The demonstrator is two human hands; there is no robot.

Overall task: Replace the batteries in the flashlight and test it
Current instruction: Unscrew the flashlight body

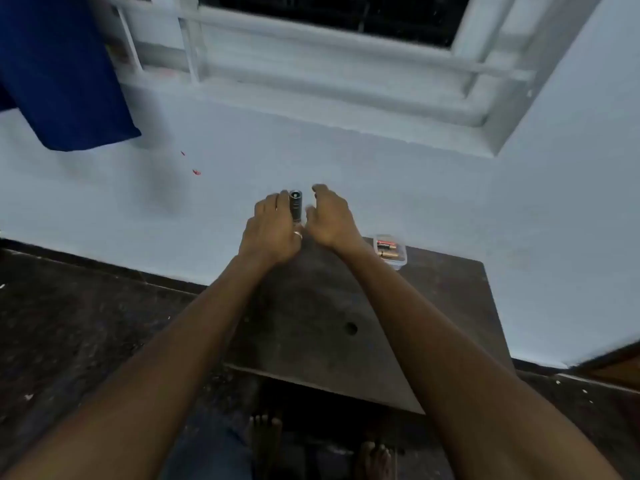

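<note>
A small black flashlight (295, 204) stands upright above the far edge of the dark table (346, 306), its round end facing up toward the camera. My left hand (273, 230) is wrapped around its lower body, with a ring on one finger. My right hand (329, 216) hovers just to the right of the flashlight, fingers curled and slightly apart, holding nothing that I can see. A clear plastic box (390, 251) with several batteries inside rests on the table's far right part.
A pale blue wall rises right behind the table, with a white barred window (311, 46) above. A blue cloth (59, 71) hangs at the upper left. The floor is dark and speckled; bare feet (265, 434) show under the table's near edge.
</note>
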